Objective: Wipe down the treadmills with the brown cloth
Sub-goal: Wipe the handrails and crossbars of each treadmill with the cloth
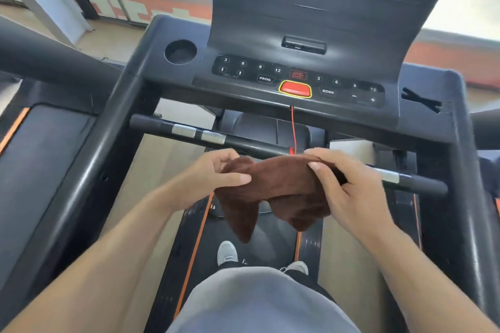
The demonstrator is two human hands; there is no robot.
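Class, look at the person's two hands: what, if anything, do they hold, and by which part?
Both hold the brown cloth: the left hand pinches its left end, the right hand grips its right end; the middle sags.

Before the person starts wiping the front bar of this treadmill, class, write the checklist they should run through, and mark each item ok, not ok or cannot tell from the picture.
1. Brown cloth in hand: ok, the left hand and the right hand each grip an end.
2. Cloth folded into a pad: not ok, two corners hang loose below the hands.
3. Cloth reaches the front bar: ok, it is held just in front of the bar's middle.
4. Red safety cord clear of the wipe: not ok, it hangs down to the bar right behind the cloth.
5. Cloth damp: cannot tell.
6. Footing: ok, both shoes stand on the belt.
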